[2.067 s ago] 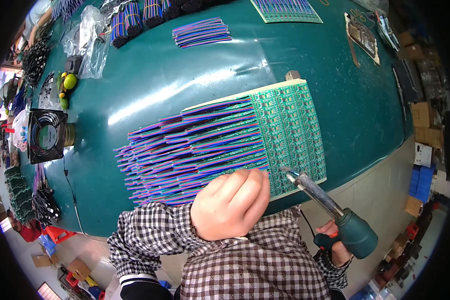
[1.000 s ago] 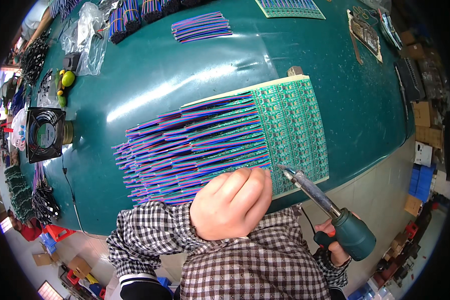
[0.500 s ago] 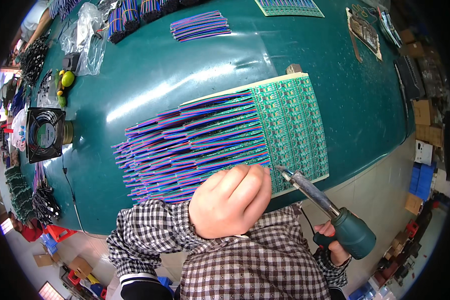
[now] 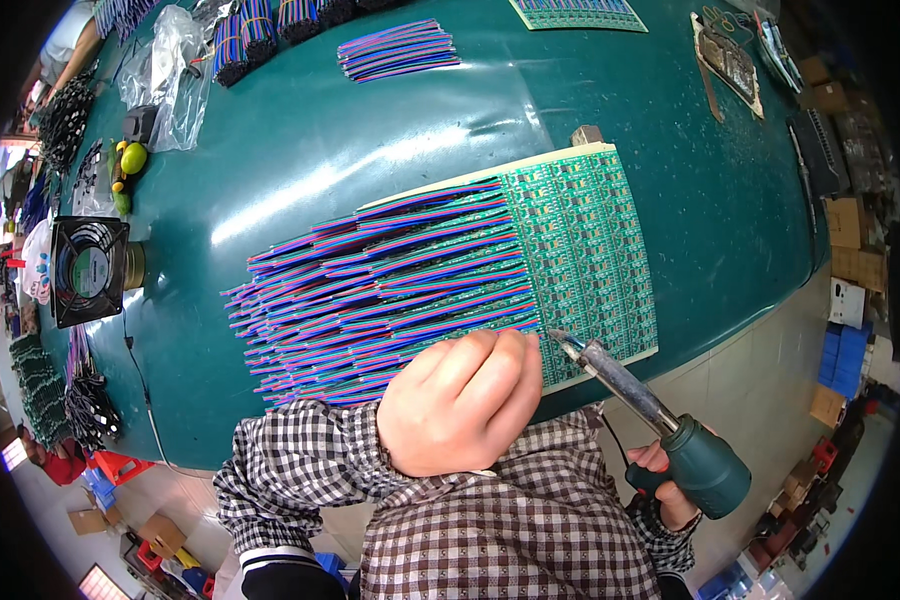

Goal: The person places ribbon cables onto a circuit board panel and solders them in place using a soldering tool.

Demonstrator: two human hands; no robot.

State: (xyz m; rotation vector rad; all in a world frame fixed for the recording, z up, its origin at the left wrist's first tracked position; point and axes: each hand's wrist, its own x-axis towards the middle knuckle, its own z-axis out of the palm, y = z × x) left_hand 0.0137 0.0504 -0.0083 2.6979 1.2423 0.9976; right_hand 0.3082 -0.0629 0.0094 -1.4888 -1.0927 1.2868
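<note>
A green panel of small circuit boards (image 4: 598, 250) lies in front of me on a pale backing sheet. Rows of flat red, blue and green wire strips (image 4: 370, 290) run over its left part and past its left edge. My left hand (image 4: 465, 400) is closed over the near rows, its fingertips pinched at the end of a wire strip; the fingers hide most of the pinch. My right hand (image 4: 667, 485) grips a soldering iron (image 4: 710, 468) with a dark green body. The iron's metal tip points up-left onto the panel, just right of my left fingertips.
A small metal block (image 4: 587, 135) sits at the panel's far edge. Farther back lie a pile of wire strips (image 4: 398, 50), tied wire bundles (image 4: 245, 40) and another board panel (image 4: 580, 14). A black fan (image 4: 90, 270) stands at left, a worn tray (image 4: 727, 65) far right.
Almost nothing differs. Both hands and the iron hold the same place, with the iron's tip by the left fingertips.
</note>
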